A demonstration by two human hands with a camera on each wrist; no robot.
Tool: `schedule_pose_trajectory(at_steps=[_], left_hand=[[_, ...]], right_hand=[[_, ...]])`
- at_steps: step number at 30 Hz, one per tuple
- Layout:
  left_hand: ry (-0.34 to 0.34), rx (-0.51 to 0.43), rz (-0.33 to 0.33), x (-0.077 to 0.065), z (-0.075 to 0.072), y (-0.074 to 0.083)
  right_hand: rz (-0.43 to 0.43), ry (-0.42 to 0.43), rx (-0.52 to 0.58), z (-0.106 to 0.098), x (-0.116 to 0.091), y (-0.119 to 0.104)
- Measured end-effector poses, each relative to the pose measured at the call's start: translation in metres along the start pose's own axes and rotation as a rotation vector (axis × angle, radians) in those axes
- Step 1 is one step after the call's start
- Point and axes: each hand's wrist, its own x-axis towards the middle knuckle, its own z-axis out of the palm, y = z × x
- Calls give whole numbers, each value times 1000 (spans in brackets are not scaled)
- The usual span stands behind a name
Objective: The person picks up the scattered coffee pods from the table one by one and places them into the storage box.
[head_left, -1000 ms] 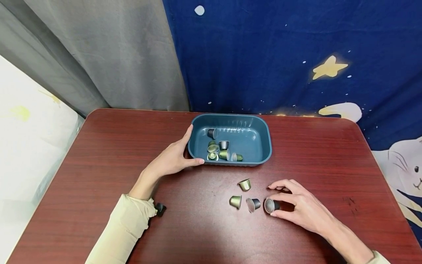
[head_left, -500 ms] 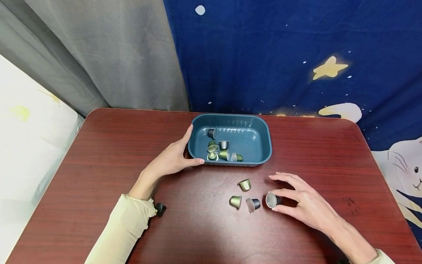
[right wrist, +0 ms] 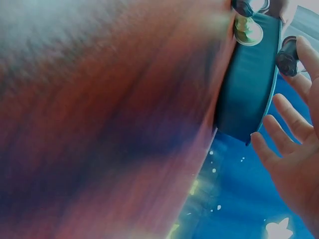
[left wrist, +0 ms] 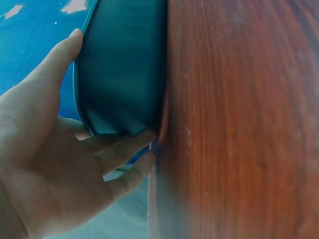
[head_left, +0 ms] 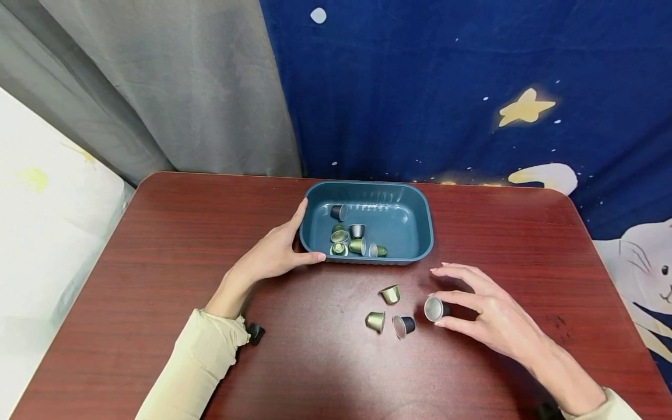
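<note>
My left hand (head_left: 273, 251) holds the near-left corner of a blue-green plastic tub (head_left: 401, 233). Its thumb lies on the front rim, its fingers along the left end. Between thumb and index finger, my right hand (head_left: 490, 318) pinches a dark coffee capsule (head_left: 434, 309) with its silver lid facing left; the other fingers stay spread. In the right wrist view this capsule (right wrist: 287, 57) appears raised. Left of that hand, a dark capsule (head_left: 404, 326) and two green capsules, one nearer (head_left: 375, 321) and one farther (head_left: 390, 294), lie on their sides on the table.
Several green and dark capsules (head_left: 357, 231) lie in the tub's left half. The tub stands near the back edge of the reddish-brown wooden table (head_left: 173, 245). Grey and blue curtains (head_left: 399, 87) hang behind it.
My right hand has moved slightly away from me and right with the dark capsule, leaving the loose capsules behind. My left hand and the tub have stayed put.
</note>
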Motion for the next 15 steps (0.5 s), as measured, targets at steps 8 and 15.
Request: schedule_pose_trajectory(at_steps=[8,15], left_hand=[[-1,-2,7,0,0,0],[-1,-6,1,0,0,-1]], right_hand=[[-50,56,-2,-7,9,2],[-139,137,-30,-11,22,3]])
